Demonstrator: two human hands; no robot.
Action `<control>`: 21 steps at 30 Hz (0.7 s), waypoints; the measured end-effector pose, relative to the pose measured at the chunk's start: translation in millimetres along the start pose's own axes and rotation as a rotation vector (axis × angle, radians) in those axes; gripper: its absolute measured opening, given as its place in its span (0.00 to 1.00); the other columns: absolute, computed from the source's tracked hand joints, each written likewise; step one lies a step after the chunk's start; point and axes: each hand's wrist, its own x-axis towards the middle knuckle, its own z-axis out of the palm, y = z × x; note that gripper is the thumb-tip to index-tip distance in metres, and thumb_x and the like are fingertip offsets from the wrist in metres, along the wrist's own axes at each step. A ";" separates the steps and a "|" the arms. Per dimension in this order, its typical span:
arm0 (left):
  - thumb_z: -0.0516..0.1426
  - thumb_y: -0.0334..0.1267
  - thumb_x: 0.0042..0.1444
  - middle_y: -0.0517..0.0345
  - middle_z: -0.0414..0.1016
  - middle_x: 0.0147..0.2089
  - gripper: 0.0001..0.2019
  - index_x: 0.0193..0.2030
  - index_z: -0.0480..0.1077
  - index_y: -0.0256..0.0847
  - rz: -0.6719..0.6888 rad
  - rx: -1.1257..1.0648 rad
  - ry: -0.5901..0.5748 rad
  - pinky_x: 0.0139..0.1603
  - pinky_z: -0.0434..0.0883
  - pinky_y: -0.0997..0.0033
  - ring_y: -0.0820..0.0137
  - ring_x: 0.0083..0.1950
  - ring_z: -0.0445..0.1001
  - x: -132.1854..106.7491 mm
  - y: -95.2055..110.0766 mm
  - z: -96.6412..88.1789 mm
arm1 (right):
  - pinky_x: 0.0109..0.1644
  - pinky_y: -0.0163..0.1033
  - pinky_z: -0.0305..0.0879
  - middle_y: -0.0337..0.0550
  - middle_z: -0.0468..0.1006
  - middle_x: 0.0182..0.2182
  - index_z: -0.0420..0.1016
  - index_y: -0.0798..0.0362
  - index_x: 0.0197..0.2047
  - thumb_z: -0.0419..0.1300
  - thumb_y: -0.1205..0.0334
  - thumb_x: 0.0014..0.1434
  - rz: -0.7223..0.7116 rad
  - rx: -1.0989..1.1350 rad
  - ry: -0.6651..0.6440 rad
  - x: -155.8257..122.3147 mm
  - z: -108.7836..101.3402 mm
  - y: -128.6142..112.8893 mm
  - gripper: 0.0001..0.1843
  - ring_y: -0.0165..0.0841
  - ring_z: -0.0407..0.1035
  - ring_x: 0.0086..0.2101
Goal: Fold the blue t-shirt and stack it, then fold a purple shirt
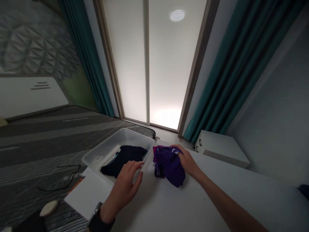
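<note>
My right hand (187, 161) grips a bunched purple cloth garment (169, 164) with white marks near its top edge. Some bright pink fabric (155, 153) shows at the garment's left side. Both are over the white tabletop (212, 193). My left hand (127, 180), with a watch (95, 212) at the wrist, has its fingers apart and holds nothing. It is just in front of a translucent plastic bin (103, 146), partly hiding the near side. Inside the bin lies a dark navy folded garment (126, 156).
A dark striped bed (60, 135) extends to the left, with a white sheet or board (89, 191) and a black cable (60, 187) by the bin. Beyond the table stands a white cabinet (222, 146). Teal curtains (231, 64) flank frosted sliding doors (173, 64).
</note>
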 end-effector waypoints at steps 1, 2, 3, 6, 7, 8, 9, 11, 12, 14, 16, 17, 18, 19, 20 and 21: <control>0.51 0.37 0.63 0.51 0.73 0.49 0.16 0.57 0.65 0.45 0.009 -0.034 -0.056 0.50 0.70 0.62 0.63 0.49 0.73 3.9 10.6 8.8 | 0.55 0.43 0.62 0.42 0.79 0.44 0.75 0.50 0.47 0.48 0.64 0.57 0.025 0.013 -0.014 -9.4 0.1 7.0 0.19 0.38 0.70 0.47; 0.52 0.37 0.63 0.49 0.70 0.54 0.19 0.61 0.62 0.45 0.014 -0.063 -0.103 0.52 0.70 0.62 0.62 0.53 0.72 7.2 19.6 19.0 | 0.56 0.43 0.61 0.42 0.79 0.45 0.75 0.50 0.47 0.48 0.63 0.57 0.047 0.029 -0.014 -18.1 -1.2 12.5 0.19 0.38 0.70 0.48; 0.53 0.38 0.62 0.47 0.67 0.59 0.25 0.65 0.57 0.45 0.010 -0.084 -0.141 0.55 0.70 0.61 0.61 0.56 0.70 10.0 26.8 30.4 | 0.57 0.43 0.61 0.42 0.78 0.46 0.75 0.50 0.48 0.48 0.61 0.59 0.069 0.041 -0.005 -26.3 -3.6 16.7 0.19 0.38 0.69 0.49; 0.57 0.40 0.57 0.41 0.55 0.68 0.40 0.72 0.42 0.43 -0.011 -0.099 -0.219 0.60 0.67 0.54 0.55 0.63 0.64 18.1 39.6 68.3 | 0.60 0.46 0.58 0.45 0.78 0.48 0.75 0.51 0.49 0.47 0.50 0.63 0.168 0.048 0.087 -50.1 -16.9 25.7 0.21 0.41 0.68 0.52; 0.58 0.40 0.55 0.40 0.54 0.69 0.43 0.73 0.40 0.42 -0.019 -0.091 -0.251 0.60 0.66 0.51 0.53 0.64 0.63 21.2 42.0 80.6 | 0.61 0.47 0.58 0.47 0.78 0.47 0.75 0.52 0.48 0.47 0.45 0.63 0.219 0.040 0.129 -58.6 -22.6 28.6 0.24 0.42 0.67 0.52; 0.58 0.39 0.54 0.39 0.57 0.67 0.43 0.73 0.40 0.41 -0.028 -0.085 -0.291 0.59 0.66 0.49 0.52 0.63 0.64 24.6 44.0 91.9 | 0.60 0.48 0.58 0.48 0.79 0.46 0.76 0.53 0.46 0.48 0.40 0.61 0.276 0.030 0.174 -67.6 -28.7 31.9 0.28 0.43 0.68 0.51; 0.58 0.37 0.53 0.39 0.62 0.64 0.42 0.72 0.42 0.40 -0.036 -0.084 -0.333 0.58 0.66 0.48 0.52 0.62 0.66 28.4 45.9 101.7 | 0.60 0.48 0.59 0.49 0.80 0.44 0.77 0.53 0.44 0.48 0.35 0.59 0.334 0.019 0.218 -77.1 -35.1 35.5 0.32 0.44 0.68 0.51; 0.56 0.31 0.52 0.41 0.70 0.59 0.37 0.70 0.50 0.39 -0.034 -0.102 -0.404 0.58 0.66 0.48 0.53 0.59 0.69 37.0 50.2 116.3 | 0.57 0.49 0.61 0.50 0.81 0.40 0.78 0.54 0.39 0.47 0.29 0.56 0.422 -0.008 0.276 -96.8 -48.8 42.7 0.37 0.45 0.70 0.47; 0.55 0.29 0.51 0.42 0.71 0.57 0.34 0.68 0.55 0.39 -0.021 -0.127 -0.424 0.59 0.66 0.49 0.53 0.58 0.70 41.8 52.8 120.8 | 0.55 0.49 0.63 0.49 0.81 0.38 0.78 0.53 0.37 0.46 0.27 0.55 0.446 -0.026 0.293 -106.4 -56.2 45.8 0.38 0.45 0.71 0.45; 0.52 0.25 0.49 0.45 0.73 0.57 0.29 0.61 0.64 0.40 0.010 -0.206 -0.418 0.59 0.65 0.51 0.55 0.57 0.70 52.3 58.7 125.3 | 0.52 0.48 0.65 0.48 0.81 0.34 0.77 0.52 0.31 0.44 0.27 0.56 0.464 -0.073 0.299 -124.2 -72.3 50.3 0.37 0.45 0.72 0.42; 0.50 0.24 0.48 0.48 0.75 0.55 0.25 0.54 0.69 0.42 0.028 -0.326 -0.376 0.58 0.67 0.54 0.58 0.55 0.72 62.8 65.7 126.6 | 0.48 0.47 0.66 0.47 0.80 0.30 0.74 0.51 0.28 0.44 0.29 0.57 0.468 -0.119 0.305 -139.4 -89.9 53.0 0.35 0.45 0.72 0.39; 0.50 0.25 0.49 0.50 0.76 0.52 0.23 0.52 0.70 0.42 0.025 -0.400 -0.355 0.56 0.68 0.56 0.59 0.53 0.74 67.5 69.4 127.3 | 0.47 0.47 0.66 0.46 0.80 0.29 0.73 0.51 0.27 0.44 0.30 0.58 0.471 -0.138 0.317 -146.4 -98.9 54.1 0.34 0.44 0.72 0.37; 0.50 0.26 0.50 0.52 0.77 0.50 0.21 0.50 0.71 0.42 0.013 -0.475 -0.335 0.54 0.69 0.57 0.60 0.50 0.75 71.4 73.0 128.4 | 0.46 0.47 0.66 0.46 0.79 0.28 0.73 0.50 0.26 0.44 0.31 0.58 0.473 -0.157 0.334 -153.0 -107.9 55.6 0.33 0.44 0.72 0.36; 0.49 0.27 0.52 0.53 0.78 0.47 0.18 0.48 0.71 0.42 -0.008 -0.546 -0.316 0.53 0.70 0.58 0.61 0.49 0.75 74.1 76.3 130.4 | 0.45 0.46 0.66 0.46 0.79 0.27 0.72 0.50 0.26 0.44 0.32 0.58 0.472 -0.178 0.357 -159.7 -116.5 57.5 0.32 0.44 0.72 0.35; 0.49 0.29 0.54 0.54 0.78 0.46 0.16 0.47 0.71 0.42 -0.040 -0.606 -0.292 0.52 0.70 0.58 0.62 0.47 0.76 75.4 78.8 133.2 | 0.44 0.46 0.65 0.46 0.79 0.27 0.71 0.50 0.25 0.44 0.33 0.58 0.471 -0.204 0.392 -166.4 -124.7 59.9 0.31 0.44 0.72 0.34; 0.49 0.31 0.56 0.54 0.78 0.45 0.15 0.47 0.71 0.41 -0.079 -0.651 -0.260 0.52 0.70 0.59 0.62 0.47 0.76 75.1 80.6 136.9 | 0.43 0.47 0.66 0.46 0.79 0.26 0.70 0.49 0.24 0.44 0.34 0.58 0.472 -0.235 0.435 -173.2 -132.3 62.8 0.30 0.44 0.72 0.33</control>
